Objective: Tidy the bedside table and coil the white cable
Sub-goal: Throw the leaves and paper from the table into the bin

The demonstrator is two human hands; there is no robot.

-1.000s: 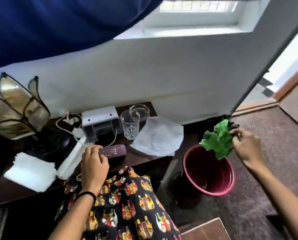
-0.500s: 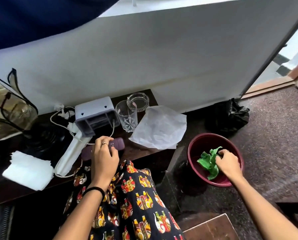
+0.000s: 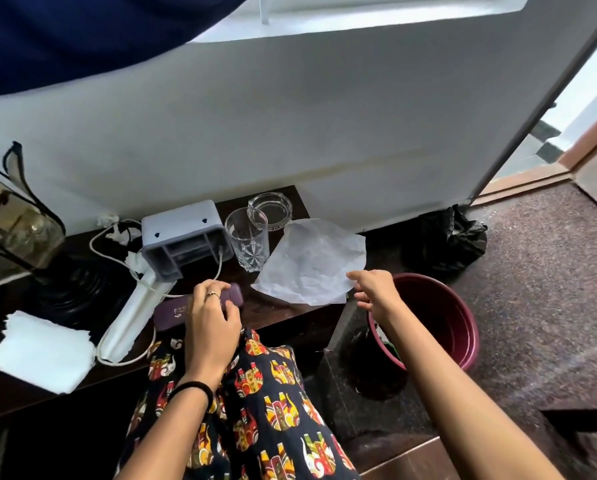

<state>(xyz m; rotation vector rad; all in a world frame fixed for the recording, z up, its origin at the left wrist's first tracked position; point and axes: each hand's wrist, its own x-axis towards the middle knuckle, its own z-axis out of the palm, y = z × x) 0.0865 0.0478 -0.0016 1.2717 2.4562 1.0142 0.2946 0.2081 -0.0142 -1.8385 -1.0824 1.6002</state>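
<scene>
The dark wooden bedside table [image 3: 276, 311] stands against the white wall. My left hand [image 3: 211, 315] rests on a purple case [image 3: 172, 312] near its front edge. My right hand [image 3: 373, 292] is open, fingertips at the right edge of a crumpled white paper [image 3: 311, 259] that overhangs the table. A white cable [image 3: 103, 237] loops behind a grey box [image 3: 182, 239] and around a white tube-shaped item [image 3: 134, 311]. A clear glass [image 3: 248, 239] and a glass ashtray [image 3: 270, 207] stand at the back.
A maroon tub [image 3: 442, 317] sits on the floor right of the table, a bit of green showing at its near rim. A black bag [image 3: 446, 239] lies behind it. Folded white tissue [image 3: 40, 351] and a stained-glass lamp [image 3: 16, 230] occupy the table's left.
My right hand dropped the green wad into the maroon tub, then rose empty to the white paper's edge. My left hand stayed on the purple case.
</scene>
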